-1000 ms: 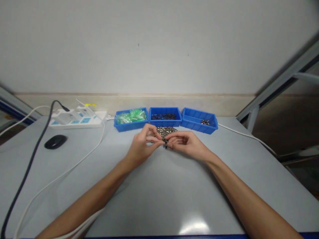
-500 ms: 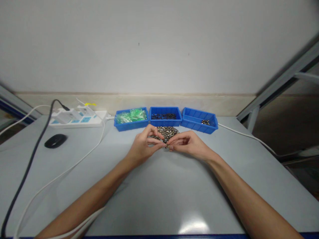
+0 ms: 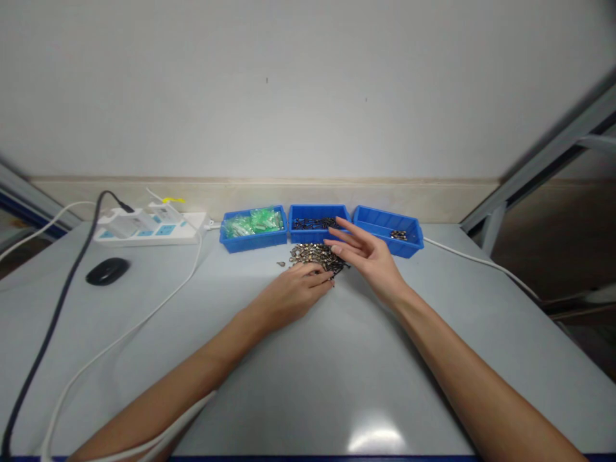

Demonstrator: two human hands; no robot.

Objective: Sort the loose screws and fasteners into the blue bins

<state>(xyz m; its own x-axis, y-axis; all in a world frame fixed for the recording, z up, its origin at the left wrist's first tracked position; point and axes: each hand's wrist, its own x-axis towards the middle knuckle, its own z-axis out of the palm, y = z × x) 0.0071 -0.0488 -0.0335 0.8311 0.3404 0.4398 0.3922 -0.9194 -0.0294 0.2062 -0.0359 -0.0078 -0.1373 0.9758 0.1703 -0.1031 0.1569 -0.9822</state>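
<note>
A pile of small brass-coloured and dark metal parts (image 3: pixel 312 253) lies on the grey table, with one loose piece (image 3: pixel 281 264) at its left. My left hand (image 3: pixel 301 289) rests palm down at the near side of the pile, fingertips among the parts; whether it grips one is hidden. Above the pile's right side, near the front edge of the middle blue bin (image 3: pixel 319 238), my right hand (image 3: pixel 363 251) is raised with its fingers spread and nothing visible in them. Dark screw-like parts (image 3: pixel 312 224) lie in that bin.
The left blue bin (image 3: pixel 254 242) holds green and clear plastic bags. A few metal parts lie in the right blue bin (image 3: pixel 405 249). At the left are a white power strip (image 3: pixel 185 237), a black mouse (image 3: pixel 108 271) and cables. A wall stands behind.
My hands have parted from their pinch together in front of the pile. The right hand has risen towards the middle bin and opened; the left has turned palm down onto the parts.
</note>
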